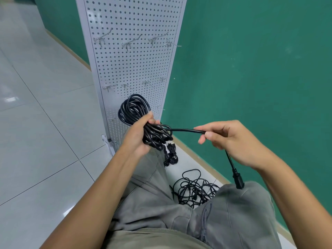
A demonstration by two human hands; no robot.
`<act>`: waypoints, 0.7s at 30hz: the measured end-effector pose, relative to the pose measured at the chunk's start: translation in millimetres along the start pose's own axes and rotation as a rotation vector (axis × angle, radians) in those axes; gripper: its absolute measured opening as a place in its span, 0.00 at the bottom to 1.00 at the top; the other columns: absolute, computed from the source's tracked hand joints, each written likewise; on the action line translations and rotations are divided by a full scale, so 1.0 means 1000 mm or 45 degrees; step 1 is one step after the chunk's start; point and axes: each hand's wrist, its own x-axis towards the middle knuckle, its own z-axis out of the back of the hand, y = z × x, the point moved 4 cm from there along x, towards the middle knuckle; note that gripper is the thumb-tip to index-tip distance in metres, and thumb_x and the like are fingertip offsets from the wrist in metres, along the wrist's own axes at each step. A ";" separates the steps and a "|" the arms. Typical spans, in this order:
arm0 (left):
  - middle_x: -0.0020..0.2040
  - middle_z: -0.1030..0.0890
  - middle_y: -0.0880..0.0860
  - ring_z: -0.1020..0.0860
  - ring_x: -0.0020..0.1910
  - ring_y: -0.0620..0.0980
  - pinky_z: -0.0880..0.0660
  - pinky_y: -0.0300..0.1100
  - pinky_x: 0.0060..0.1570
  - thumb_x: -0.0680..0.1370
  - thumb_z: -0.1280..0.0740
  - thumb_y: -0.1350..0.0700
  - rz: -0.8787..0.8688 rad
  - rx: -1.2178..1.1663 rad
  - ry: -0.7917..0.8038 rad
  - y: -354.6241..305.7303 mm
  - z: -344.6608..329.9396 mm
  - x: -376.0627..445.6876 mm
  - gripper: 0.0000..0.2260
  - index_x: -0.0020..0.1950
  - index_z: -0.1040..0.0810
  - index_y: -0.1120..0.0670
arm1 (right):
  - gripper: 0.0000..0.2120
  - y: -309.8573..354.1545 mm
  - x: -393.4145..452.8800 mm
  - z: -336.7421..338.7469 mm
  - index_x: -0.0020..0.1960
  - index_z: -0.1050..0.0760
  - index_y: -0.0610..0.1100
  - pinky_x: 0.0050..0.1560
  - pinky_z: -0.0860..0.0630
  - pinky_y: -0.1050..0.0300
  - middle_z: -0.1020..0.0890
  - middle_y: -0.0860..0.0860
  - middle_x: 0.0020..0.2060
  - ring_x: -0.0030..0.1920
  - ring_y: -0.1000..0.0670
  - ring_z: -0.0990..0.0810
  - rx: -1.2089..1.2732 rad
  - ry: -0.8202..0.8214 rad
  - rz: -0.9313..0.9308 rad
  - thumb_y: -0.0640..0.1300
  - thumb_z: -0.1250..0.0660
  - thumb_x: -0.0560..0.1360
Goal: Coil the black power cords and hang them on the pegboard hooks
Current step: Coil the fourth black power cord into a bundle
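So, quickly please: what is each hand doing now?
Left hand: closed around the coiled cord.
Right hand: pinching the cord's free end near its plug.

This looks like a plain workroom or store room. A tall white pegboard (133, 69) with metal hooks (129, 44) stands by a bare green wall (251, 69). The floor (36, 123) is big shiny pale tiles. Black power cords (195, 189) lie in a loose heap on it.
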 end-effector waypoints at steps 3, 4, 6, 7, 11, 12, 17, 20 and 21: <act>0.32 0.21 0.49 0.19 0.35 0.46 0.19 0.40 0.36 0.82 0.34 0.61 0.028 -0.153 0.033 -0.007 -0.002 0.000 0.11 0.39 0.25 0.54 | 0.14 -0.019 0.002 -0.005 0.58 0.17 0.50 0.37 0.33 0.53 0.13 0.53 0.41 0.34 0.47 0.36 -0.023 -0.047 -0.075 0.35 0.36 0.82; 0.34 0.19 0.51 0.18 0.36 0.46 0.19 0.41 0.36 0.80 0.34 0.62 0.035 -0.163 0.016 -0.008 -0.002 -0.001 0.11 0.38 0.24 0.55 | 0.15 -0.025 0.002 -0.008 0.57 0.17 0.51 0.38 0.32 0.53 0.13 0.53 0.41 0.34 0.48 0.34 -0.013 -0.067 -0.097 0.34 0.35 0.82; 0.37 0.15 0.56 0.15 0.36 0.47 0.19 0.41 0.36 0.79 0.33 0.64 0.035 -0.201 -0.022 -0.009 -0.003 -0.002 0.13 0.34 0.23 0.58 | 0.15 -0.035 0.002 -0.016 0.56 0.17 0.53 0.38 0.29 0.56 0.13 0.51 0.41 0.33 0.51 0.33 -0.003 -0.079 -0.138 0.34 0.34 0.81; 0.38 0.14 0.57 0.15 0.36 0.48 0.19 0.41 0.36 0.78 0.33 0.64 0.033 -0.233 -0.040 -0.009 -0.003 -0.002 0.13 0.33 0.23 0.58 | 0.16 -0.038 0.002 -0.020 0.56 0.16 0.54 0.38 0.29 0.56 0.13 0.51 0.40 0.32 0.51 0.33 -0.049 -0.072 -0.146 0.34 0.33 0.80; 0.30 0.20 0.50 0.18 0.31 0.46 0.18 0.40 0.35 0.83 0.35 0.60 -0.003 -0.360 -0.104 0.000 0.003 0.003 0.14 0.37 0.26 0.55 | 0.15 -0.029 0.004 -0.035 0.60 0.17 0.55 0.42 0.31 0.68 0.13 0.58 0.42 0.33 0.63 0.25 -0.508 0.046 -0.064 0.38 0.32 0.81; 0.29 0.22 0.49 0.19 0.32 0.46 0.18 0.40 0.36 0.84 0.35 0.58 -0.023 -0.375 -0.128 0.002 0.007 0.005 0.14 0.38 0.26 0.55 | 0.16 -0.021 0.004 -0.038 0.61 0.17 0.54 0.43 0.31 0.71 0.14 0.58 0.43 0.36 0.66 0.23 -0.604 0.104 -0.032 0.36 0.34 0.81; 0.29 0.24 0.47 0.22 0.31 0.45 0.19 0.43 0.37 0.83 0.33 0.53 -0.185 -0.039 -0.213 0.010 0.010 0.006 0.14 0.39 0.26 0.54 | 0.21 0.008 0.005 -0.050 0.63 0.19 0.45 0.57 0.23 0.50 0.18 0.55 0.48 0.51 0.50 0.20 -0.884 0.408 0.120 0.29 0.43 0.79; 0.30 0.23 0.49 0.21 0.32 0.48 0.20 0.46 0.43 0.82 0.30 0.52 -0.292 0.300 -0.180 0.019 0.001 0.002 0.13 0.39 0.24 0.55 | 0.16 0.034 0.012 -0.048 0.62 0.18 0.47 0.54 0.22 0.53 0.15 0.58 0.46 0.49 0.52 0.17 -0.718 0.352 0.180 0.33 0.38 0.82; 0.32 0.22 0.50 0.21 0.34 0.49 0.20 0.46 0.42 0.81 0.30 0.51 -0.303 0.374 -0.150 0.023 -0.003 0.000 0.13 0.40 0.23 0.55 | 0.13 0.041 0.016 -0.045 0.59 0.17 0.48 0.50 0.23 0.56 0.14 0.58 0.43 0.45 0.54 0.17 -0.647 0.296 0.186 0.36 0.36 0.82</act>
